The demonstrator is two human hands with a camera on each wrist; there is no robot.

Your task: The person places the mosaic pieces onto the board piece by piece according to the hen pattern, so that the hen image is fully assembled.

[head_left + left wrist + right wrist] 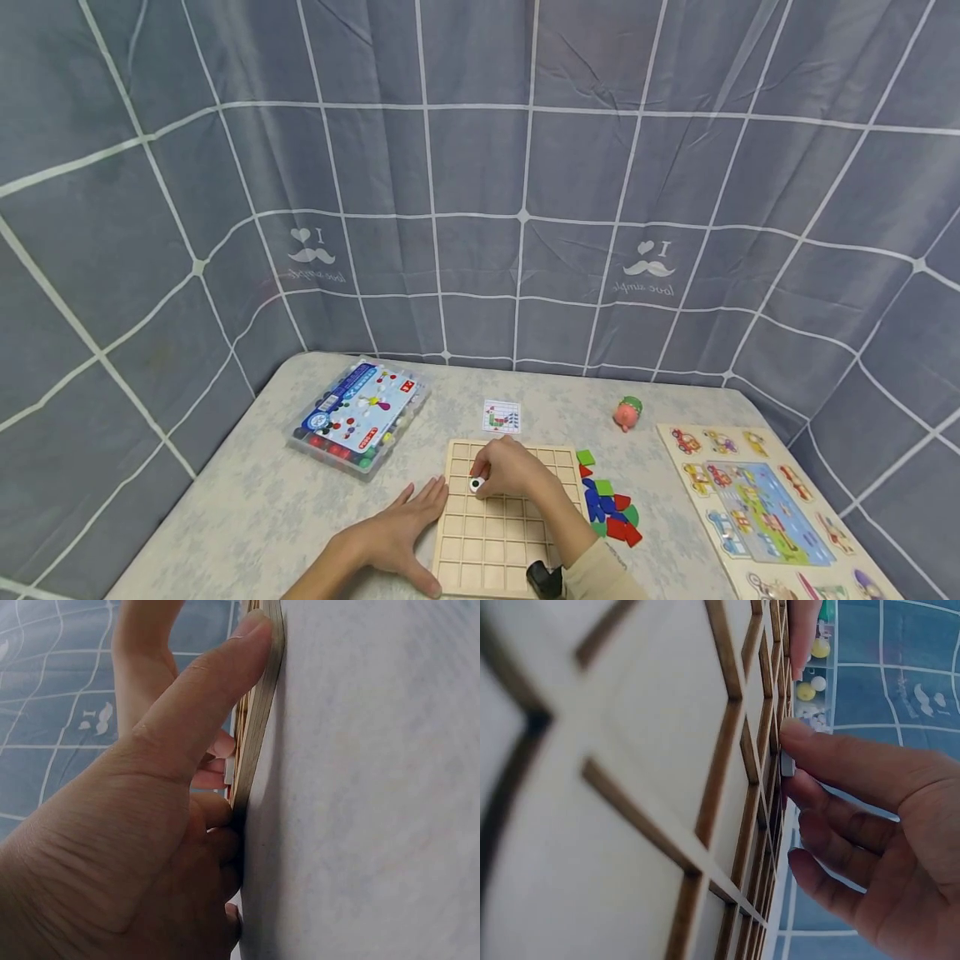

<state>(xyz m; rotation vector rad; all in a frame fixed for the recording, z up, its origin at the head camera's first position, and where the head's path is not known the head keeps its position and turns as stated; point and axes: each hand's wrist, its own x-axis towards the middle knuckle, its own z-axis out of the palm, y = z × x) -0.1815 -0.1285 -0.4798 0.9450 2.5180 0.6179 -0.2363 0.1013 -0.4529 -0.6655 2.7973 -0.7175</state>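
Observation:
My right hand [512,468] pinches a small white piece with a dark round spot [476,484] over the upper left squares of a wooden grid board [461,575]. The right wrist view shows the piece [787,764] edge-on between thumb and forefinger, at the board's surface. A bit of red shows beside it in the left wrist view. My left hand [400,528] rests along the board's left side, fingers spread and thumb [251,637] on the edge near the lower corner. The right forearm hides some of the grid squares.
Loose red, blue and green shapes [607,505] lie against the board's right side. A printed pattern card [501,416] sits behind it. A clear box of coloured balls [360,417] is at left; a pink and green toy [627,413] and a picture puzzle [780,508] are at right.

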